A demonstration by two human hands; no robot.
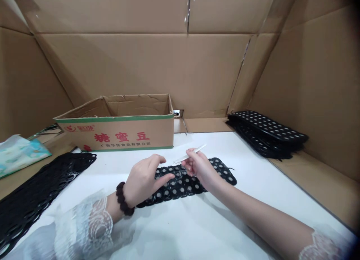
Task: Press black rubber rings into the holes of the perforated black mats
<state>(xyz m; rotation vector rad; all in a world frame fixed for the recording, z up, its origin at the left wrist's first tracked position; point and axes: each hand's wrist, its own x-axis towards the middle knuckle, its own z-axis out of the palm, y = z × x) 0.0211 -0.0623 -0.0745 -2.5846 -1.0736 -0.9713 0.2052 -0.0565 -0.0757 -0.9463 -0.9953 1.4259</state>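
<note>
A black, rounded-corner sheet with rows of pale round spots (182,187) lies on the white tabletop in front of me. Over its left part is my left hand (147,175), thumb and forefinger spread apart with nothing between them. Whether its lower fingers touch the sheet is hidden. My right hand (198,166), above the sheet's middle, pinches a slim white stick-like tool (200,148). One end of this tool points left toward my left hand; its exact kind I cannot make out.
An open cardboard box (126,134) with red lettering stands behind the sheet. Black ring-patterned strips (36,188) lie at the left, beside a blue-white soft packet (24,155). Several spotted black sheets (267,130) are stacked at the right. Cardboard walls (140,65) surround the table (157,233).
</note>
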